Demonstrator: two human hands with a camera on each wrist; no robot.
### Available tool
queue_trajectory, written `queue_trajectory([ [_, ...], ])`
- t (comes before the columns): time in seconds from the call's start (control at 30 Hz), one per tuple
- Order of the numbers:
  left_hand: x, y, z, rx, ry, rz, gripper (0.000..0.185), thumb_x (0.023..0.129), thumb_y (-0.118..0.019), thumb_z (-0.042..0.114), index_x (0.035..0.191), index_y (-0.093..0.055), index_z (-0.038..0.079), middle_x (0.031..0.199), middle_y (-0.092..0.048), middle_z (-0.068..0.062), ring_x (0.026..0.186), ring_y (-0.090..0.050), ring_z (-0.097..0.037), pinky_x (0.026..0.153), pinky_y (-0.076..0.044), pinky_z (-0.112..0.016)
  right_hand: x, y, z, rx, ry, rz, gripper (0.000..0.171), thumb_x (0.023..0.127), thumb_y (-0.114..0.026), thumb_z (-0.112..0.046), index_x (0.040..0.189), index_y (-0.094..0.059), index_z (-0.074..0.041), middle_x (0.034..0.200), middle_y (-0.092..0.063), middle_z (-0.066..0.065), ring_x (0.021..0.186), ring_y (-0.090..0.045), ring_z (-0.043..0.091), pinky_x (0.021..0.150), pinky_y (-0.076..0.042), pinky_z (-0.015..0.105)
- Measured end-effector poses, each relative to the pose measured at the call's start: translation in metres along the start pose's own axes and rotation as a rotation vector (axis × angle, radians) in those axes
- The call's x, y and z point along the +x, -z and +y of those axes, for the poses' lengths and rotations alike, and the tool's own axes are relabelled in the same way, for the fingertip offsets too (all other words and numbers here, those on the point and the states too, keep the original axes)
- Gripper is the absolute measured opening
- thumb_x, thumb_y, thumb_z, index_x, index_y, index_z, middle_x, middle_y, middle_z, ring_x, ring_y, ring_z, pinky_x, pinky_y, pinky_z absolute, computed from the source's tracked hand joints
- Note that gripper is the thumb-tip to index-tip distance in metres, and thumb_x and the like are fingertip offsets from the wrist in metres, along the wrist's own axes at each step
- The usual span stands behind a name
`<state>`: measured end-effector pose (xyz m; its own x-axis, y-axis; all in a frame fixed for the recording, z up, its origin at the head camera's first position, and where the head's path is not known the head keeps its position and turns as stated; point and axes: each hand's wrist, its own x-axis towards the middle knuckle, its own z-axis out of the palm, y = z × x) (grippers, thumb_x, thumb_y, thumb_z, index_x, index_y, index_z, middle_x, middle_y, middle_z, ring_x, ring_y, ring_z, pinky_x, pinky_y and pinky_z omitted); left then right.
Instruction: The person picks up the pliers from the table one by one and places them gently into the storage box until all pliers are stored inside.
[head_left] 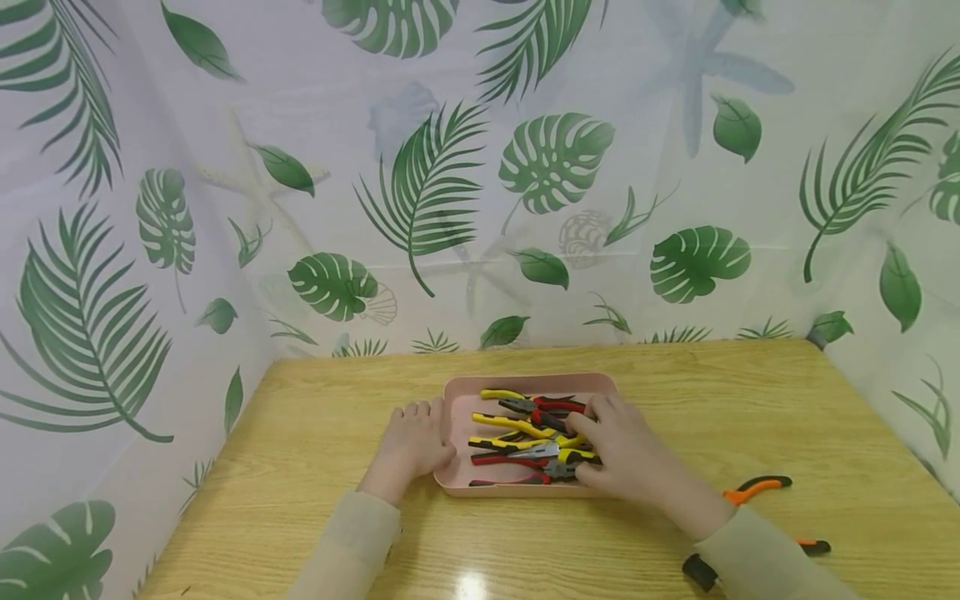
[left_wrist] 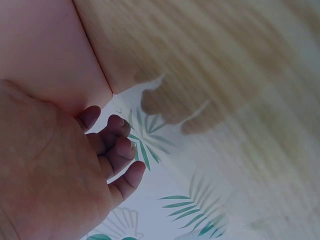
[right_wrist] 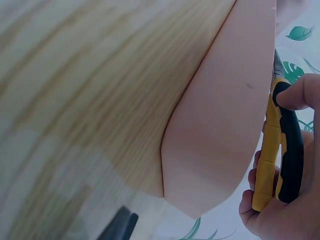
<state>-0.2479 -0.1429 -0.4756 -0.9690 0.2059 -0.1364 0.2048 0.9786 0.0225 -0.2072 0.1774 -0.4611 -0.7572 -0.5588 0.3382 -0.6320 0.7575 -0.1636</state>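
A pink tray (head_left: pixel 459 467) holds several pliers with yellow, red and black handles. My right hand (head_left: pixel 626 446) is over the tray's right end and grips needle-nose pliers (head_left: pixel 573 457) by their yellow-and-black handles. In the right wrist view the thumb lies on the black side of the handles (right_wrist: pixel 270 165), with the other fingers wrapped behind. My left hand (head_left: pixel 417 440) rests against the tray's left side. Its fingers (left_wrist: pixel 118 150) are loosely bent outside the wall in the left wrist view, and nothing is in them.
Orange-and-black handles (head_left: pixel 757 487) lie on the wooden table (head_left: pixel 315 533) to the right, partly hidden by my right sleeve. A dark tool end (head_left: pixel 700 573) shows beside the sleeve. Leaf-patterned sheeting (head_left: pixel 465 208) stands behind the table and along both sides.
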Motion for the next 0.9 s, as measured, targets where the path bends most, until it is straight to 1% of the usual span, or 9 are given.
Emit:
queue_trajectory([
  [0.23,0.001,-0.002,-0.001,0.003,-0.003,0.004,0.066,0.094,-0.061,0.038,0.147,-0.045,0.002,0.132,-0.061,-0.018,0.121,-0.056,-0.035,0.111,-0.043,-0.054,0.002,-0.007,0.0,-0.014,-0.001,-0.018,0.039,0.075,-0.07,-0.027,0.113,-0.07,-0.015,0.097,-0.045,0.001,0.092,-0.038,0.019,0.078,-0.031,0.037],
  [0.4,0.0,0.0,0.0,0.004,-0.005,0.006,0.063,0.094,-0.061,0.038,0.144,-0.046,0.002,0.129,-0.061,-0.017,0.118,-0.056,-0.034,0.107,-0.044,-0.053,0.004,-0.01,-0.002,-0.014,0.0,-0.02,0.036,0.075,-0.07,-0.027,0.109,-0.07,-0.016,0.096,-0.046,0.001,0.099,-0.042,0.022,0.08,-0.033,0.039],
  [0.57,-0.001,0.001,0.0,-0.004,-0.008,-0.003,0.062,0.094,-0.061,0.038,0.143,-0.047,0.002,0.131,-0.061,-0.018,0.12,-0.056,-0.034,0.108,-0.043,-0.053,0.004,-0.01,-0.003,-0.007,0.014,-0.016,0.033,0.076,-0.071,-0.026,0.108,-0.069,-0.017,0.096,-0.045,0.0,0.104,-0.042,0.024,0.083,-0.033,0.042],
  [0.77,0.0,-0.001,0.0,0.002,0.0,-0.014,0.066,0.095,-0.06,0.039,0.148,-0.045,0.002,0.136,-0.06,-0.018,0.123,-0.056,-0.034,0.11,-0.043,-0.053,0.004,-0.015,-0.002,-0.013,0.035,-0.031,0.026,0.077,-0.073,-0.026,0.102,-0.066,-0.021,0.094,-0.041,-0.002,0.108,-0.041,0.026,0.088,-0.034,0.045],
  [0.9,0.001,-0.001,-0.001,-0.003,0.005,-0.018,0.069,0.095,-0.059,0.039,0.151,-0.043,0.002,0.141,-0.059,-0.019,0.127,-0.055,-0.035,0.113,-0.042,-0.054,0.004,-0.017,-0.002,-0.006,0.034,-0.039,0.025,0.077,-0.072,-0.026,0.101,-0.065,-0.023,0.093,-0.042,-0.003,0.112,-0.04,0.026,0.091,-0.036,0.047],
])
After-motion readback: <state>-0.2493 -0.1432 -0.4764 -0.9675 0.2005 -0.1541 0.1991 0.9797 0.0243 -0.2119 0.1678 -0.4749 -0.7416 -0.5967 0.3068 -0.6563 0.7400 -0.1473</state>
